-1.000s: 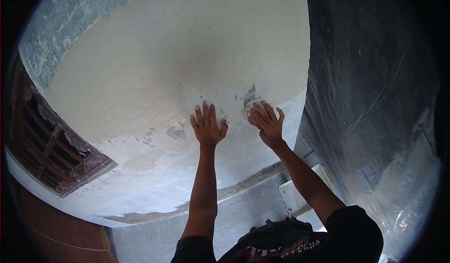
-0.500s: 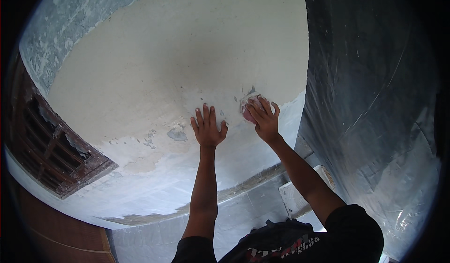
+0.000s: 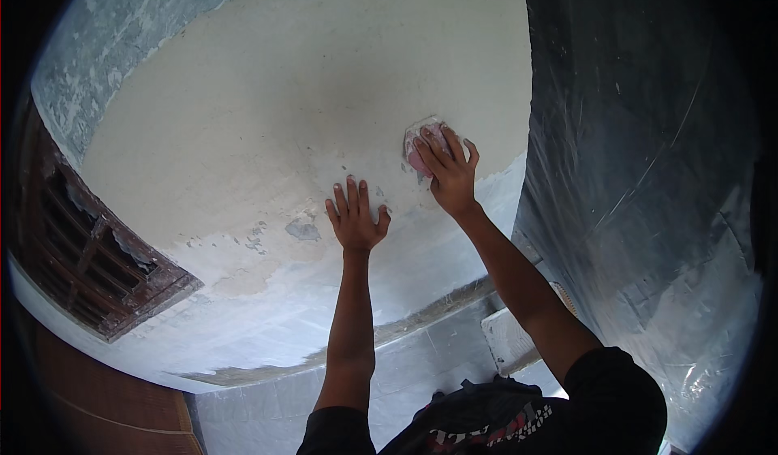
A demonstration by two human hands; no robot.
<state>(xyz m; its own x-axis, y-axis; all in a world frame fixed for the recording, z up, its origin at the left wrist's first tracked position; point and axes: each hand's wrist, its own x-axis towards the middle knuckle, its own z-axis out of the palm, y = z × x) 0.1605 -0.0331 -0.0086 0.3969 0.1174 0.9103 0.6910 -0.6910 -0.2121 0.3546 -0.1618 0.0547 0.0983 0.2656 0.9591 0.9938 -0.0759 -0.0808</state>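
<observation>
My right hand [image 3: 450, 173] presses a pink, dust-whitened piece of sandpaper [image 3: 415, 160] flat on the cream-coloured wall [image 3: 267, 123]. Its fingers lie over the sheet, with the thumb side partly hidden. Lower and to the left, my left hand [image 3: 357, 218] rests on the same wall with fingers spread and nothing in it. Beside that hand is a grey chipped patch [image 3: 303, 229] where paint has come off.
A brown wooden vent frame [image 3: 93, 252] is set in the wall at left. Dark plastic sheeting [image 3: 640, 147] hangs along the right. Below stands a whitish rectangular object [image 3: 509, 343] near grey floor covering [image 3: 438, 362]. Blue-grey peeling paint [image 3: 121, 42] shows upper left.
My right hand has slid the sandpaper up the wall and slightly left, off a small chipped spot. My left hand has stayed almost in place.
</observation>
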